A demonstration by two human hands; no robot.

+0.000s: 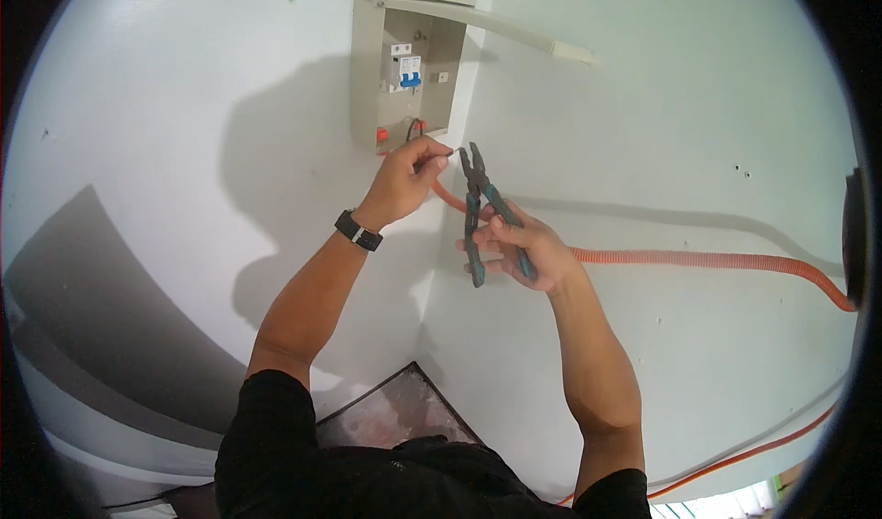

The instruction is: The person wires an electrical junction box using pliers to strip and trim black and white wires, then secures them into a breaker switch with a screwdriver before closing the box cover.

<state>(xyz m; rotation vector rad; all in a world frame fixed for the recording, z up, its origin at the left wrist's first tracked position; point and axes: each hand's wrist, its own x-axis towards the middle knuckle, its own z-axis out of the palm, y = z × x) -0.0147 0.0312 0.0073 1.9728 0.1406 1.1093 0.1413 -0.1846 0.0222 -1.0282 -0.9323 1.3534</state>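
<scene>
My left hand [401,181], with a black watch on its wrist, pinches a thin black wire [411,128] just below the electrical box. A short, pale tip of the wire pokes out past the fingertips. Close to that tip are the parted jaws of the pliers [474,181], which have dark handles with teal parts. My right hand [533,246] is wrapped around the handles, which are spread. Inside the beige electrical box [365,69] sits a white circuit breaker [401,67] with blue switches. Orange fittings [382,135] show at the bottom of the box.
The box's cover [519,32] is swung up and juts out to the right. Orange corrugated conduit [698,260] runs from below the box along the right wall. Lower right, another orange line [744,459] curves past. A dark-edged corner surface [404,409] lies below my arms.
</scene>
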